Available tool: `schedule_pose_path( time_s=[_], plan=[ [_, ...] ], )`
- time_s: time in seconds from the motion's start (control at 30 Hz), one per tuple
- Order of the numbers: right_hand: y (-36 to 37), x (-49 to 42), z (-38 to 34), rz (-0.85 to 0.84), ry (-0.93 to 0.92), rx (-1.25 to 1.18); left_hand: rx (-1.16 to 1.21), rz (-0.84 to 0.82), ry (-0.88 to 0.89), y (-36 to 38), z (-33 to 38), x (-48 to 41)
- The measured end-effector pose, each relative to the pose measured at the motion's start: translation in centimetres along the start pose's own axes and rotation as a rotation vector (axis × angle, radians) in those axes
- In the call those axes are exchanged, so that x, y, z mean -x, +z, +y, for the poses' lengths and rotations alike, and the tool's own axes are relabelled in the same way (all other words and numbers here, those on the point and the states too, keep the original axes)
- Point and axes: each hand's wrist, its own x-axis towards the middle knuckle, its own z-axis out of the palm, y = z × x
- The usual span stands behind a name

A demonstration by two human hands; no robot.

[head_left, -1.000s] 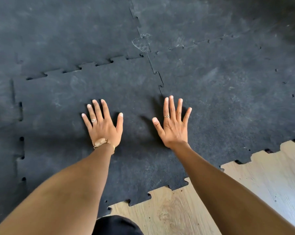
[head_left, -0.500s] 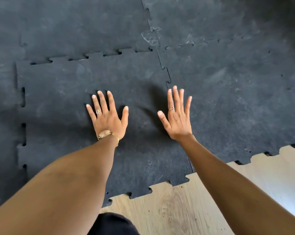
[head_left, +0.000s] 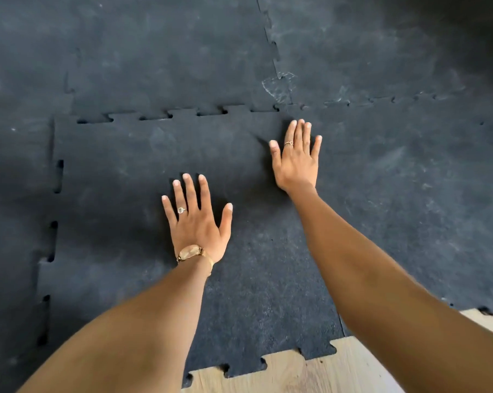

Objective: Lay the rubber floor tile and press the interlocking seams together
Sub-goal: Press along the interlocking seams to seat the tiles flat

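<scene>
On dark floor matting, lay the rubber floor tile (head_left: 120, 171), far and left seams gapped, near toothed edge over bare wood floor (head_left: 310, 373). Pressed flat, fingers spread, gripping nothing: left hand (head_left: 198, 222) mid-tile, right hand (head_left: 296, 157) over the right seam by the far corner. Seam beneath the right forearm hidden; upper right lost in shadow.

A single wide-angle view from a camera worn on the person's head, looking forward and steeply down at the floor. Both forearms reach up into the frame from the bottom edge, so the view sits close above them. Dark rubber floor tile (head_left: 132, 171) fills most of the frame; pale wooden floor (head_left: 310, 373) shows at the bottom right. Straight edges bow slightly toward the borders.
</scene>
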Motion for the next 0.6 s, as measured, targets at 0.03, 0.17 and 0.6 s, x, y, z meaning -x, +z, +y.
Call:
schedule_pose_path(
  time_s=[0.03,0.17,0.6],
  plan=[
    [0.5,0.0,0.3,-0.025,-0.001,0.03,0.002,-0.008,-0.004,-0.1,0.2,0.0],
    [0.2,-0.3,0.1,-0.015,-0.008,0.03,0.014,-0.016,0.112,-2.2,-0.8,-2.2],
    [-1.2,-1.7,-1.6,-0.103,0.11,-0.03,0.009,0.028,-0.052,-1.6,-5.0,-6.5]
  ],
)
